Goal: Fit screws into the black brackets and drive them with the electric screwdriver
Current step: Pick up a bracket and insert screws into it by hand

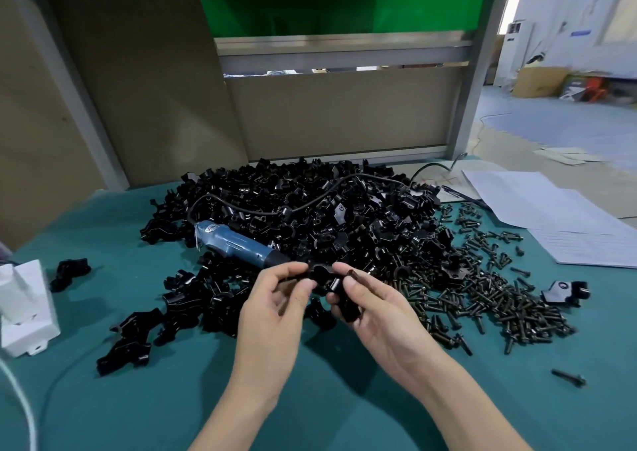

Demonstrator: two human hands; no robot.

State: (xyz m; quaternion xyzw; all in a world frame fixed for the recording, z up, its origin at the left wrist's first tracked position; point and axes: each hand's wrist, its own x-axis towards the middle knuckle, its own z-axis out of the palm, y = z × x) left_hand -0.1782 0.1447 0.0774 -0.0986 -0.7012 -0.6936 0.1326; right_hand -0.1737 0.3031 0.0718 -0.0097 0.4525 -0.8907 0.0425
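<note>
In the head view, a black bracket [319, 274] was clamped between the fingers of the left hand [272, 312] and right hand [375, 316], above the bench [172, 399]. The electric screwdriver [238, 243] was laid just beyond, tip slanted toward the nearer left hand. Screws [482, 299] were heaped loose rightward, in no container.

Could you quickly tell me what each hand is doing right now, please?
Left hand: pinches the black bracket.
Right hand: grips the same bracket, with what looks like a screw at its fingertips.
</note>
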